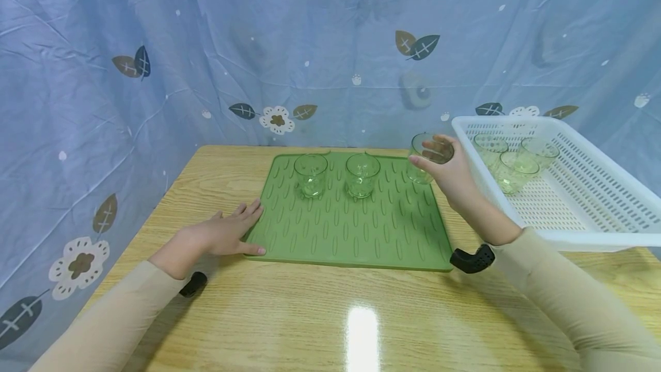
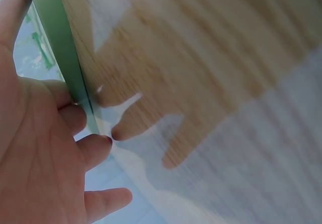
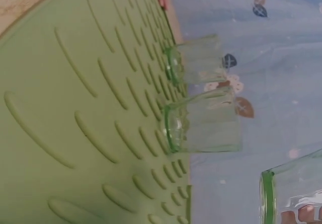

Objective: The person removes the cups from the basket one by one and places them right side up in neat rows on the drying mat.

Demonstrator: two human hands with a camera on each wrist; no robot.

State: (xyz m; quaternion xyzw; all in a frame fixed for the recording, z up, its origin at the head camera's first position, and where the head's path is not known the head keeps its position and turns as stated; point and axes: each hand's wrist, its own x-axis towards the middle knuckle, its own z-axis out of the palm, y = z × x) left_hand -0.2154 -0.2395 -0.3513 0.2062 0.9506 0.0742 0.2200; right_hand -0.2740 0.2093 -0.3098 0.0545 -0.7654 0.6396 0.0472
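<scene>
My right hand [image 1: 451, 171] grips a clear green-tinted glass [image 1: 419, 174] by its upper part, over the back right corner of a green ribbed mat [image 1: 335, 234]. In the right wrist view the base of this held glass [image 3: 269, 199] appears raised off the mat. Two similar glasses, a left one [image 1: 311, 177] and a middle one [image 1: 362, 175], stand upright in a row along the mat's back. With fingers spread, my left hand [image 1: 227, 234] touches the mat's left edge; the left wrist view shows its palm [image 2: 45, 148] beside that edge.
A white perforated plastic basket [image 1: 614, 188] stands on the right of the wooden table [image 1: 289, 314], with three more green-tinted glasses [image 1: 518, 171] in its left part. Behind the table hangs a blue patterned curtain [image 1: 330, 45].
</scene>
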